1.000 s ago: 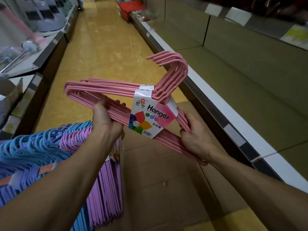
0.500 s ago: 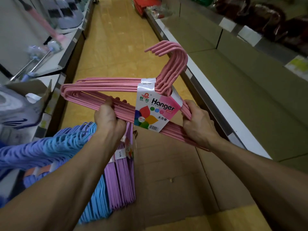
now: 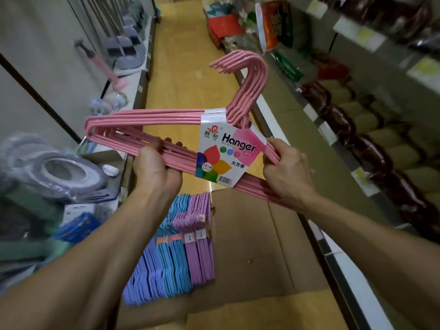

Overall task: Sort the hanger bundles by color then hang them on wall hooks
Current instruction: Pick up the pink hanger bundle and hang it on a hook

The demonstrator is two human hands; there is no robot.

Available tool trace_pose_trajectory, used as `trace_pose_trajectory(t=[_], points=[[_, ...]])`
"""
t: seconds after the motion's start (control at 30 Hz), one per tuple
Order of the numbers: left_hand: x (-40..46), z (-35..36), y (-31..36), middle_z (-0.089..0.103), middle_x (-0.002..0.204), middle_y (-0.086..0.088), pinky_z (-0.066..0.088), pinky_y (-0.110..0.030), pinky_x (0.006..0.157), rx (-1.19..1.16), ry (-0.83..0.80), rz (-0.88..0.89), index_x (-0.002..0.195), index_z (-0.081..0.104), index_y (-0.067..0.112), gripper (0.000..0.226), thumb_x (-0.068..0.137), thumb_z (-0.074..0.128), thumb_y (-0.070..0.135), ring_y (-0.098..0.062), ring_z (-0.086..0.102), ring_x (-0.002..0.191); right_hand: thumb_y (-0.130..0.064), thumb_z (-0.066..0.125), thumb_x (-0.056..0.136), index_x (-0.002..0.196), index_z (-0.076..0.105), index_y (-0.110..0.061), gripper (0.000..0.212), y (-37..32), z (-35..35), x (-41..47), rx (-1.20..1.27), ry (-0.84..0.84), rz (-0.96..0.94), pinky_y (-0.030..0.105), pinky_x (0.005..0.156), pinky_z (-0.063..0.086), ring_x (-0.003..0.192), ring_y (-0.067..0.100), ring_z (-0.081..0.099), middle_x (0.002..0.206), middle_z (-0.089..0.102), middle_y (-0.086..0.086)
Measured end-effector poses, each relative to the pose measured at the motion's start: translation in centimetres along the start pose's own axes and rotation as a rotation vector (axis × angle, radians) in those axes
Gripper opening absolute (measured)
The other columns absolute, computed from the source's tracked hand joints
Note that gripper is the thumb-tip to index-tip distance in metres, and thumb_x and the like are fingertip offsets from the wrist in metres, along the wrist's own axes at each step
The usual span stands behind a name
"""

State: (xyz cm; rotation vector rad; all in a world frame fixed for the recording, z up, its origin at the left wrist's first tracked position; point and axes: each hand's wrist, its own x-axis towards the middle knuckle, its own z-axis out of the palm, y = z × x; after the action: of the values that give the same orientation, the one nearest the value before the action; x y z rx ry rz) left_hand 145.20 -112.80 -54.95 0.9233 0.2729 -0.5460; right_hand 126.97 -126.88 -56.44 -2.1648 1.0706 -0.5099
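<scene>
— Any writing you can make out?

— Only on the paper label (image 3: pixel 226 151) wrapped round the pink hanger bundle (image 3: pixel 147 120). It reads "Hanger" in large dark letters, with "10PCS" small beneath.

— Anything else on it?

— A red logo at the top, Chinese characters "大方卷" lower right, a round "10" badge at lower left and a barcode at the bottom. The shelf tags are too blurred to read.
</scene>
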Motion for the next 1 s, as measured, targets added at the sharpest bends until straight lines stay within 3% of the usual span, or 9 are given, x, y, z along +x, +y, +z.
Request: trace_pose_trajectory(t=[0.13,0.23,0.33,0.5,0.6,0.67,0.83,0.93,1.0], points=[[-5.9,5.2,8.4,0.063,0.1,-0.011,0.06,-0.037,0.072,-0.01,-0.002,0.004,0.114,0.053,0.01,0.018,0.098,0.047,0.008,-0.025,0.065,0.083,-0.016,0.052,0.085,0.118,0.058,-0.032,0.037,-8.2,-7.4,-0.9,0.013,0.005,-0.019,0.052,0.086,0.05,0.089,0.028,0.063,0.089,0.067,-0.002],[-11.0,9.2,14.9,0.063,0.084,-0.004,0.056,-0.034,0.07,-0.029,-0.033,0.013,0.099,0.057,0.011,0.01,0.096,0.048,0.007,-0.021,0.063,0.071,-0.015,0.051,0.084,0.11,0.058,-0.032,0.032,-14.5,-12.8,-2.0,0.043,0.028,-0.047,0.05,0.083,0.052,0.083,0.027,0.062,0.082,0.066,-0.004],[-15.8,12.5,20.5,0.057,0.07,-0.002,0.051,-0.032,0.068,-0.037,-0.039,0.04,0.08,0.054,0.013,0.016,0.095,0.049,0.01,-0.018,0.058,0.065,-0.014,0.052,0.085,0.112,0.058,-0.034,0.035,-20.2,-17.9,-3.1,0.045,0.034,-0.086,0.047,0.08,0.053,0.082,0.027,0.062,0.082,0.066,-0.004],[-22.9,17.0,29.7,0.055,0.077,-0.005,0.053,-0.032,0.062,-0.019,-0.045,0.121,0.089,0.05,0.014,0.011,0.093,0.045,0.006,-0.021,0.057,0.072,-0.014,0.051,0.091,0.105,0.062,-0.035,0.027,-29.2,-25.9,-4.4,0.015,0.075,-0.167,0.038,0.072,0.038,0.081,0.028,0.057,0.082,0.066,-0.001],[-27.6,19.2,34.4,0.058,0.081,-0.007,0.058,-0.035,0.067,-0.04,-0.087,0.174,0.096,0.052,0.012,0.013,0.092,0.044,0.003,-0.022,0.06,0.077,-0.024,0.053,0.096,0.107,0.064,-0.035,0.02,-33.9,-29.7,-5.4,0.022,0.117,-0.229,0.039,0.07,0.041,0.084,0.028,0.059,0.087,0.068,-0.001],[-31.1,20.5,36.7,0.059,0.077,-0.006,0.054,-0.034,0.063,-0.046,-0.113,0.193,0.093,0.054,0.012,0.012,0.095,0.044,0.005,-0.02,0.06,0.073,-0.025,0.054,0.097,0.106,0.063,-0.032,0.014,-36.1,-31.9,-6.1,0.021,0.137,-0.272,0.039,0.068,0.045,0.086,0.03,0.062,0.089,0.069,0.002],[-37.3,22.6,41.2,0.063,0.083,-0.008,0.055,-0.037,0.082,-0.052,-0.209,0.245,0.1,0.055,0.011,0.008,0.097,0.048,0.007,-0.021,0.062,0.081,-0.018,0.053,0.096,0.102,0.061,-0.03,0.016,-40.8,-36.5,-8.0,0.031,0.174,-0.357,0.039,0.064,0.048,0.082,0.032,0.06,0.086,0.066,0.003],[-39.9,23.2,43.0,0.064,0.058,-0.006,0.053,-0.033,0.061,-0.014,-0.201,0.289,0.097,0.051,0.011,0.008,0.098,0.045,0.005,-0.02,0.062,0.063,-0.016,0.051,0.095,0.098,0.061,-0.026,0.015,-42.5,-38.4,-9.2,0.048,0.182,-0.375,0.043,0.069,0.05,0.085,0.032,0.058,0.089,0.066,0.003],[-41.5,23.1,44.0,0.059,0.059,-0.006,0.052,-0.028,0.051,-0.026,-0.186,0.303,0.094,0.049,0.013,0.009,0.098,0.045,0.006,-0.019,0.063,0.052,-0.015,0.052,0.095,0.097,0.063,-0.026,0.015,-43.5,-39.2,-10.0,0.069,0.167,-0.395,0.047,0.072,0.053,0.084,0.032,0.059,0.087,0.066,0.002]])
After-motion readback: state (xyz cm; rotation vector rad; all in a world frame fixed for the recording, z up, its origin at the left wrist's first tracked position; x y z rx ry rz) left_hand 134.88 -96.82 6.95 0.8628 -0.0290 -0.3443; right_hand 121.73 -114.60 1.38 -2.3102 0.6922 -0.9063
